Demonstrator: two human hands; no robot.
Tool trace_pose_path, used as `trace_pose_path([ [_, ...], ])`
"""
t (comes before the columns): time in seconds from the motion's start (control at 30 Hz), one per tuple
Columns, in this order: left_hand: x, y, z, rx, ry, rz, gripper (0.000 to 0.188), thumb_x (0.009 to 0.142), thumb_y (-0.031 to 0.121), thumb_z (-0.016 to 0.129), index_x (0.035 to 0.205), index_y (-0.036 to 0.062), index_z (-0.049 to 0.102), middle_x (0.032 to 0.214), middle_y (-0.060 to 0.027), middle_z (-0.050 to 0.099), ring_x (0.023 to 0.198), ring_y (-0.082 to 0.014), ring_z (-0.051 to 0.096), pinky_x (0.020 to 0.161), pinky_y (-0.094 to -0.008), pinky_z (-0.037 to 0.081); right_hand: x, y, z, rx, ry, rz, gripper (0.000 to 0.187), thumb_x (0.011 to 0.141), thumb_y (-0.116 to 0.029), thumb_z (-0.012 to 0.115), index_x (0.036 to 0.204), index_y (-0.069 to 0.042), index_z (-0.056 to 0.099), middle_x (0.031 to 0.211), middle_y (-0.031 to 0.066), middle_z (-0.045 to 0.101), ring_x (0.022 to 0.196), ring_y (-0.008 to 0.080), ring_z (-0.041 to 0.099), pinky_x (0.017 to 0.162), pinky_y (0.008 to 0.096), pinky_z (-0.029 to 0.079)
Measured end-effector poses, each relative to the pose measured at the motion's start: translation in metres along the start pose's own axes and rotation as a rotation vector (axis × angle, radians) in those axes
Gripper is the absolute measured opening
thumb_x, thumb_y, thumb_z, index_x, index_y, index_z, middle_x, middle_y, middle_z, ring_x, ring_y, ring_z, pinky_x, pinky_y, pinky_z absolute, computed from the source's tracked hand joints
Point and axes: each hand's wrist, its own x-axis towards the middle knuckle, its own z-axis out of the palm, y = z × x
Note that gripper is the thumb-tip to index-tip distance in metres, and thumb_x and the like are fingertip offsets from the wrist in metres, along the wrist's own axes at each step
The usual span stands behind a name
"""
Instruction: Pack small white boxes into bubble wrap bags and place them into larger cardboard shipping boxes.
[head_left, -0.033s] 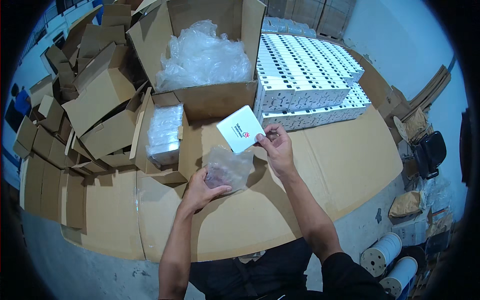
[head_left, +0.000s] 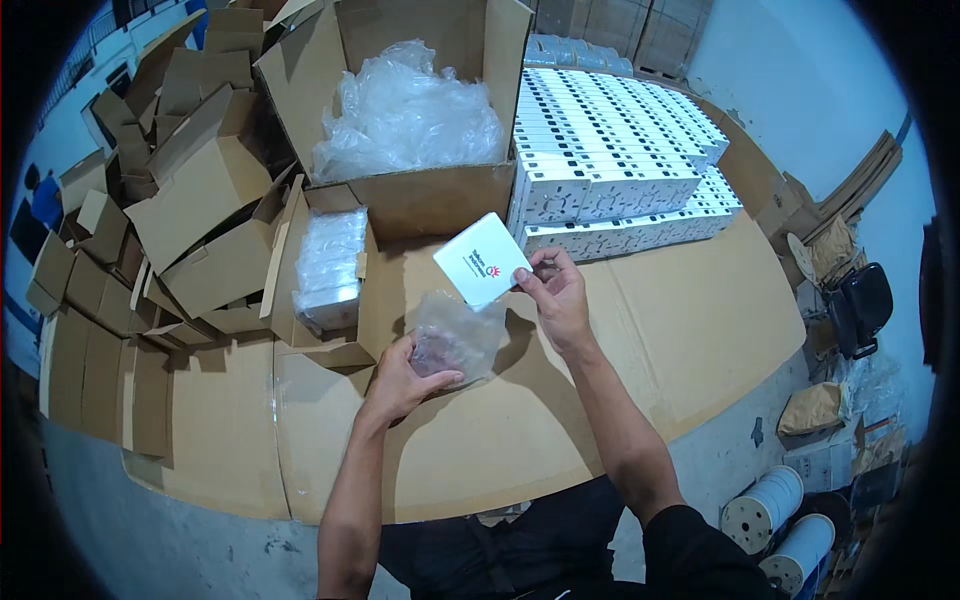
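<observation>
My right hand (head_left: 557, 298) pinches the right corner of a flat white square plastic case (head_left: 477, 258) with a small red and black print. The case is tilted, its lower corner at the mouth of a clear plastic bag (head_left: 460, 340). Below it, my left hand (head_left: 407, 380) grips the bag's lower left side, thumb across the front. Just left of the bag stands an open cardboard box (head_left: 345, 353) holding a row of bagged white cases (head_left: 330, 265).
Behind my hands, a large open carton (head_left: 420, 195) holds crumpled clear bags (head_left: 410, 115). White cases (head_left: 610, 190) are stacked in rows at the back right. Empty cardboard boxes (head_left: 200, 190) pile up at left. Cable spools (head_left: 765, 505) stand on the floor at right.
</observation>
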Motion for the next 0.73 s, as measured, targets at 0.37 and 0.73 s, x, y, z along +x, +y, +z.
trace_pose_path([
  [0.37,-0.001,0.007,0.004,-0.001,0.008,-0.028,0.063,0.075,0.01,0.091,0.128,-0.0009,0.059,0.112,-0.0075,0.069,0.104,-0.0148,0.065,0.094,-0.0325,0.053,0.005,-0.011,-0.004,-0.188,-0.246,0.006,0.019,0.094,-0.002,0.07,0.104,-0.004,0.054,0.092,0.0009,0.06,0.088,0.0065,0.059,0.076,0.0237,0.048],
  [0.73,0.006,0.002,0.009,-0.303,0.052,-0.06,0.048,0.091,0.017,0.079,0.131,0.0011,0.056,0.119,-0.0091,0.068,0.108,-0.0154,0.064,0.096,-0.0328,0.052,0.004,0.004,-0.003,-0.248,-0.359,0.185,0.011,0.097,-0.007,0.069,0.104,-0.005,0.061,0.093,-0.0028,0.059,0.083,0.0041,0.054,0.073,0.0211,0.046],
])
